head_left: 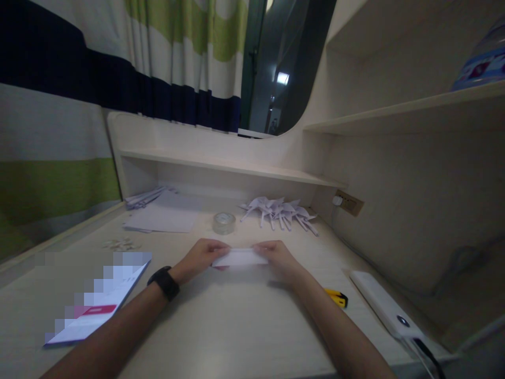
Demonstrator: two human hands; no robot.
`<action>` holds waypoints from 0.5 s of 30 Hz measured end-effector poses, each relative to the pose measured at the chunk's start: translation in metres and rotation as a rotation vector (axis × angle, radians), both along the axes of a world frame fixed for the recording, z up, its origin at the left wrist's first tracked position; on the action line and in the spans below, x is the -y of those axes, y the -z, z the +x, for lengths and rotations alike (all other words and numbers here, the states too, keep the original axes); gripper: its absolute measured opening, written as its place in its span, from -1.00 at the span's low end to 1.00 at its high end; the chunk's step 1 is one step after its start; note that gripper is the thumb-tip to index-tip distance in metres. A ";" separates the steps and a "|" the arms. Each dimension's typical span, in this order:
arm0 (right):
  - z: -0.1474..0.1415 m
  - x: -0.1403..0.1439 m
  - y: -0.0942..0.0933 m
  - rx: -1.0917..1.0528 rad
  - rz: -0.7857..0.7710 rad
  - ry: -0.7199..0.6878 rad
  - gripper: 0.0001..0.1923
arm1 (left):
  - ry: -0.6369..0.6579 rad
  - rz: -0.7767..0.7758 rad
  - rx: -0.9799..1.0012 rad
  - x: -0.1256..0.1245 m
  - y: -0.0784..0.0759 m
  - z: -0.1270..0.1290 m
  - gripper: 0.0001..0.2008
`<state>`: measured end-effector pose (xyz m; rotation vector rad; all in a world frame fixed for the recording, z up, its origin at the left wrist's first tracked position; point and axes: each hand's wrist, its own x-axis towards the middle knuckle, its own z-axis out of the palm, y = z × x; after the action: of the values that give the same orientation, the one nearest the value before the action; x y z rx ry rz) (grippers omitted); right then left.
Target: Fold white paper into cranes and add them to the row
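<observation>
Between my two hands a white strip of paper (pixel 242 257) is stretched sideways just above the desk, a narrow fold or roll showing along its far edge. My left hand (pixel 205 253) pinches its left end, thumb on top; a dark watch band circles that wrist. At the right end my right hand (pixel 277 256) pinches the same paper. Beyond the hands a roll of clear tape (pixel 224 223) lies flat. Several white paper pinwheels (pixel 278 210) with rolled paper sticks are heaped behind, to the right.
White paper sheets (pixel 163 211) and folded strips (pixel 148 197) lie at the back left, near small pale scraps (pixel 121 244). A lit tablet-like screen (pixel 102 300) is at left. On the right are a yellow-black cutter (pixel 336 298), a white power strip (pixel 384 300) and a wall socket (pixel 350 203).
</observation>
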<state>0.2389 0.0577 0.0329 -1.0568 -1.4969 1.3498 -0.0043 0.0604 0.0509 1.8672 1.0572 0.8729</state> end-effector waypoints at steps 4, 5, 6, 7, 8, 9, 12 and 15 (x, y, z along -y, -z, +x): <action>0.001 -0.001 0.001 -0.044 -0.013 -0.014 -0.54 | 0.001 -0.018 0.046 0.002 -0.001 0.001 -0.62; 0.001 -0.001 0.002 -0.045 -0.010 -0.018 -0.54 | 0.001 -0.019 0.056 0.001 -0.001 0.001 -0.63; 0.002 -0.001 0.002 -0.042 -0.006 -0.020 -0.54 | 0.002 -0.023 0.065 0.001 0.000 0.001 -0.63; 0.003 -0.002 0.003 -0.038 -0.004 -0.019 -0.54 | 0.008 -0.029 0.069 0.000 0.001 0.000 -0.62; 0.003 -0.002 0.003 -0.034 -0.005 -0.018 -0.54 | 0.015 -0.038 0.070 -0.001 0.001 0.000 -0.62; 0.004 -0.003 0.004 -0.034 -0.007 -0.018 -0.53 | 0.022 -0.049 0.076 -0.001 0.002 0.000 -0.62; 0.006 -0.005 0.007 -0.039 -0.014 -0.020 -0.54 | 0.039 -0.121 0.150 -0.001 0.002 0.001 -0.62; 0.007 -0.007 0.009 -0.035 -0.010 -0.016 -0.55 | 0.050 -0.201 0.250 0.001 0.001 0.003 -0.62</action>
<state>0.2456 0.0649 0.0240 -1.0248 -1.4771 1.3814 -0.0018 0.0590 0.0498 1.5659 0.9043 0.9095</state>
